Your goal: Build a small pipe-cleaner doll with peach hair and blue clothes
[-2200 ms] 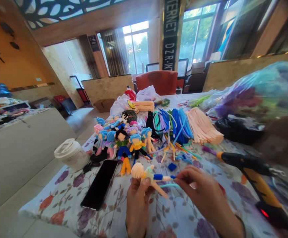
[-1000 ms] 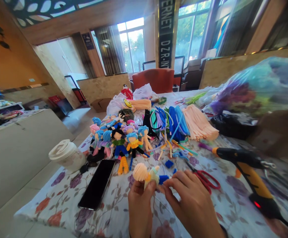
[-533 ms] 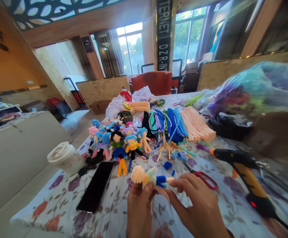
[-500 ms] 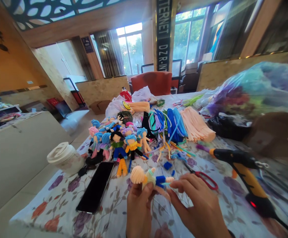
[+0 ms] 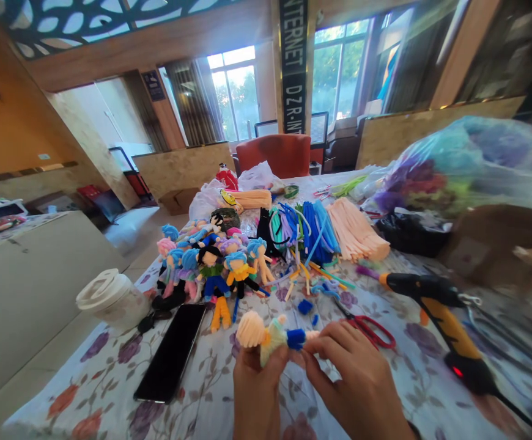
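Note:
A small pipe-cleaner doll (image 5: pixel 273 342) with a peach head, pale green top and blue shorts lies sideways above the table. My left hand (image 5: pixel 259 382) is closed round its body from below, thumb over the front. With thumb and fingertips together, my right hand (image 5: pixel 355 373) pinches at the doll's leg end; the fingers partly hide what is between them. Red-handled scissors (image 5: pixel 371 327) lie just beyond my right hand. Blue pipe-cleaner scraps (image 5: pixel 305 307) sit behind the doll.
At left are a black phone (image 5: pixel 172 351) and a lidded white cup (image 5: pixel 112 299). Finished dolls (image 5: pixel 211 269) are piled behind. Bundles of pipe cleaners (image 5: pixel 316 229) lie farther back. A glue gun (image 5: pixel 444 324) with a red light is at right, near a cardboard box (image 5: pixel 486 244).
My right fingers have moved in against the doll's legs, and the thin pale-teal strand at their tips no longer shows. The lower leg is now mostly hidden. The view has shifted slightly.

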The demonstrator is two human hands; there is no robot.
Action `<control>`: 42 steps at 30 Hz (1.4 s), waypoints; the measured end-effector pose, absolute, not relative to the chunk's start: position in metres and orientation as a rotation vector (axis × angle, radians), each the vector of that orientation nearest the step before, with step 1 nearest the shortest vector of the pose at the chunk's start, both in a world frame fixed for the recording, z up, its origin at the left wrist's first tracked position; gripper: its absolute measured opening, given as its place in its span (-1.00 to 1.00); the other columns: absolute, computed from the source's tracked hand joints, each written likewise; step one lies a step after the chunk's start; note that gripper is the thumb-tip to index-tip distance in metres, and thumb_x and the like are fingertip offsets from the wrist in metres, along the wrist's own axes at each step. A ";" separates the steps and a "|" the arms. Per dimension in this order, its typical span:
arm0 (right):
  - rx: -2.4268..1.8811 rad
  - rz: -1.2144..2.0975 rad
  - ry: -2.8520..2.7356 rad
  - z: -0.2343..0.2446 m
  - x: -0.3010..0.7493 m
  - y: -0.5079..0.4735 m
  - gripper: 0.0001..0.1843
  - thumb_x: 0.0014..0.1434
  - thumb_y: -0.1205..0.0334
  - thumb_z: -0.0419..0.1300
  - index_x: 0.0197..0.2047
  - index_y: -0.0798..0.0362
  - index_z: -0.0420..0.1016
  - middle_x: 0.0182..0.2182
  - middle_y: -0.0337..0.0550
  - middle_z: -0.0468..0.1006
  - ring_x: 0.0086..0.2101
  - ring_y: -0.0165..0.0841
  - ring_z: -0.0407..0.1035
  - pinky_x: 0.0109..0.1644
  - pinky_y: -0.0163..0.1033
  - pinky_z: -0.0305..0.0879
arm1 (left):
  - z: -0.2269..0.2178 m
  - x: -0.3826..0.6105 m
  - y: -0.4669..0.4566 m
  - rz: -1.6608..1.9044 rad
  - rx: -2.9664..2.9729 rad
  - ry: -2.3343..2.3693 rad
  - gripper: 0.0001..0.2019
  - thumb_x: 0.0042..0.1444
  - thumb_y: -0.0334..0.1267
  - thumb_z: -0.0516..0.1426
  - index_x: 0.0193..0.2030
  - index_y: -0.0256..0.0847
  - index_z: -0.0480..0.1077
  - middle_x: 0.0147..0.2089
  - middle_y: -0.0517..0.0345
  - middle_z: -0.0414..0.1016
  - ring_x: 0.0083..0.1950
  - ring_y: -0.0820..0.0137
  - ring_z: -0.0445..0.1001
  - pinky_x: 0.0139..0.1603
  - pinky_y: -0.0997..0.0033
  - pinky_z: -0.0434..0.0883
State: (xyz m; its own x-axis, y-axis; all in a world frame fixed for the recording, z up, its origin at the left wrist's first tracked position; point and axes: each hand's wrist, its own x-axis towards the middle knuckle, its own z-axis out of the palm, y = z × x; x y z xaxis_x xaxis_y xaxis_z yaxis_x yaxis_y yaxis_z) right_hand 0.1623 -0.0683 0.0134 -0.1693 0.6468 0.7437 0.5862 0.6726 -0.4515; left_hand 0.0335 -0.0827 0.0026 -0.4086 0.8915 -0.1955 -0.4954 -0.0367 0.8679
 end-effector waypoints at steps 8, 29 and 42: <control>-0.975 0.063 -1.844 0.017 0.162 -0.069 -0.84 0.17 0.45 0.14 -0.42 0.07 0.41 -0.49 -0.19 0.38 -0.40 -0.32 0.25 -0.27 -0.19 0.12 | 0.006 0.038 -0.084 1.704 0.526 1.282 -0.54 -0.18 -0.39 0.35 -0.06 -0.21 0.44 -0.23 0.12 0.63 -0.09 0.21 0.58 -0.08 0.33 0.47; -1.031 0.143 -1.893 0.021 0.177 -0.067 -0.78 0.11 0.33 0.23 -0.14 -0.06 0.45 -0.21 -0.19 0.49 -0.19 -0.25 0.36 -0.06 -0.08 0.21 | 0.009 0.039 -0.086 1.754 0.470 1.265 -0.30 -0.24 -0.35 0.34 0.14 -0.16 0.33 -0.14 0.05 0.62 -0.08 0.17 0.57 -0.07 0.29 0.44; -0.977 0.196 -1.874 0.019 0.173 -0.063 -0.87 0.09 0.40 0.18 -0.31 -0.03 0.46 -0.34 -0.24 0.51 -0.28 -0.28 0.40 -0.14 -0.10 0.26 | 0.008 0.037 -0.087 1.699 0.516 1.317 -0.30 -0.26 -0.40 0.35 0.13 -0.17 0.35 -0.17 0.06 0.63 -0.17 0.21 0.60 -0.20 0.37 0.49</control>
State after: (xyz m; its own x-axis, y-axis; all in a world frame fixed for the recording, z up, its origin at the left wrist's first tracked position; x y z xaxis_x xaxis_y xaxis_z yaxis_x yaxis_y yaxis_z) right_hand 0.1731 -0.0635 0.0193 -0.2011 0.6984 0.6869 0.5410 0.6638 -0.5164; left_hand 0.0372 -0.0867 0.0080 -0.5105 0.8383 -0.1914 -0.3943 -0.0304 0.9185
